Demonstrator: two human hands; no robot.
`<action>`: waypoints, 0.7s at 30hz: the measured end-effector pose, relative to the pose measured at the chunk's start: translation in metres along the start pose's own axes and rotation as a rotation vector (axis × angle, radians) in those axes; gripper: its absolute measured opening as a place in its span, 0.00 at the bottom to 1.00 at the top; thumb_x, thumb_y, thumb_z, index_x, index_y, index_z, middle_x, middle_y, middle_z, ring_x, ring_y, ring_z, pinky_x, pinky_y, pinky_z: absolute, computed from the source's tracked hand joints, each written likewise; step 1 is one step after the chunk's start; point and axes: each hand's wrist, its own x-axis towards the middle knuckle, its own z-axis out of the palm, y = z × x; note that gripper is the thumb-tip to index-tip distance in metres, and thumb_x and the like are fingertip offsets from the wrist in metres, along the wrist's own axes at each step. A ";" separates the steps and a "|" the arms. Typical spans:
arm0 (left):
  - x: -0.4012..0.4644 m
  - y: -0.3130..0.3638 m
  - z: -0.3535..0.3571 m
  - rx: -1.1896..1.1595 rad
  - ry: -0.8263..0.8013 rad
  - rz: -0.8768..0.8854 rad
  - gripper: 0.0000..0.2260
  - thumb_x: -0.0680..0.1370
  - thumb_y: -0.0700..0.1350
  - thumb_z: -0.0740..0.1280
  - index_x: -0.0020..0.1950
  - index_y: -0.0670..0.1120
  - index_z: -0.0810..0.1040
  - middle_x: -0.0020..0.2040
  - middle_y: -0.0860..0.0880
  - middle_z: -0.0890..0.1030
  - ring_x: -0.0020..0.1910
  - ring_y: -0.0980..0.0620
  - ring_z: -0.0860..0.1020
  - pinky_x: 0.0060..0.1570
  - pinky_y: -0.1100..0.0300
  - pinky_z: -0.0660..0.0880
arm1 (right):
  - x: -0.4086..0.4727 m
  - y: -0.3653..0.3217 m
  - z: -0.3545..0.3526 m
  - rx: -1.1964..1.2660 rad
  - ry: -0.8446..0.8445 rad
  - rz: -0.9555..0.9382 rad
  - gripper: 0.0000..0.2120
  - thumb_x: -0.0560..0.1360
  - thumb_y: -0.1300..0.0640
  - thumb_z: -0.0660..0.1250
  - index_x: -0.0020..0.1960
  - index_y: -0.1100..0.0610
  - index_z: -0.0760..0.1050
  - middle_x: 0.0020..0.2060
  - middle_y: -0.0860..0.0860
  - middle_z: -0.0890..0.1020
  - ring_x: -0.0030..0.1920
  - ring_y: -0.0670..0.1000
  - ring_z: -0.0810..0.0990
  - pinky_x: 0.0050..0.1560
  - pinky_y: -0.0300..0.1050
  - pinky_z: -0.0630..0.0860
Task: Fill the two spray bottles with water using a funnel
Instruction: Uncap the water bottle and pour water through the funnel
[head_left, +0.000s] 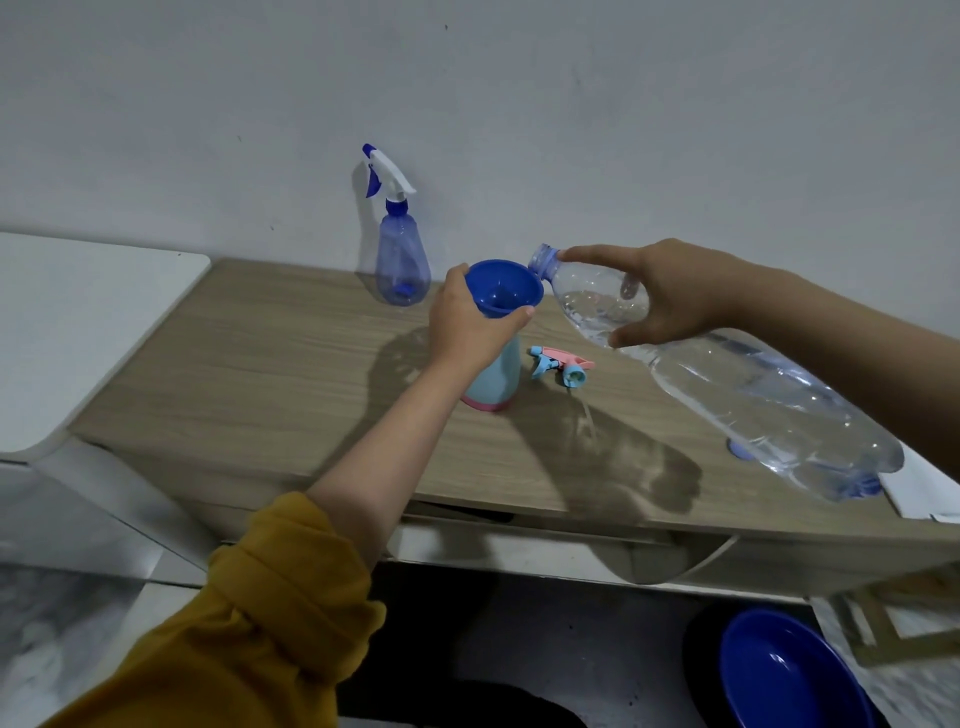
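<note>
A light blue spray bottle with a pink base (496, 382) stands on the wooden table (260, 374), its top off. A blue funnel (503, 287) sits in its neck, and my left hand (470, 325) grips the funnel's rim. My right hand (657, 291) holds a large clear water bottle (737, 384) near its neck, tilted so its open mouth rests at the funnel's edge. The pink and blue sprayer head (563, 365) lies on the table beside the bottle. A second, clear blue spray bottle (402, 260) with a white and blue sprayer stands by the wall.
A small blue cap (740, 451) lies on the table under the water bottle. White paper (919, 493) sits at the table's right edge. A white surface (78, 312) adjoins on the left. A blue basin (795, 675) is on the floor below.
</note>
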 end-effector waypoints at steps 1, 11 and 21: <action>0.000 0.000 0.000 -0.003 -0.003 -0.001 0.35 0.66 0.52 0.77 0.68 0.46 0.66 0.61 0.50 0.74 0.57 0.51 0.74 0.47 0.63 0.70 | 0.000 0.000 0.000 -0.006 -0.001 -0.004 0.46 0.68 0.49 0.76 0.75 0.37 0.51 0.52 0.59 0.81 0.30 0.38 0.65 0.47 0.42 0.67; 0.001 0.000 -0.005 -0.002 -0.022 -0.002 0.35 0.64 0.52 0.78 0.67 0.46 0.66 0.59 0.51 0.75 0.54 0.52 0.76 0.45 0.65 0.70 | 0.007 0.000 0.009 -0.022 -0.009 -0.037 0.45 0.66 0.50 0.76 0.76 0.38 0.54 0.36 0.58 0.80 0.32 0.47 0.72 0.43 0.47 0.73; 0.000 0.001 -0.007 0.004 -0.046 -0.002 0.36 0.65 0.52 0.78 0.67 0.46 0.66 0.60 0.50 0.74 0.55 0.52 0.75 0.47 0.64 0.71 | 0.003 -0.011 0.000 -0.034 -0.040 -0.035 0.45 0.67 0.53 0.76 0.76 0.41 0.55 0.26 0.43 0.67 0.30 0.42 0.67 0.38 0.43 0.64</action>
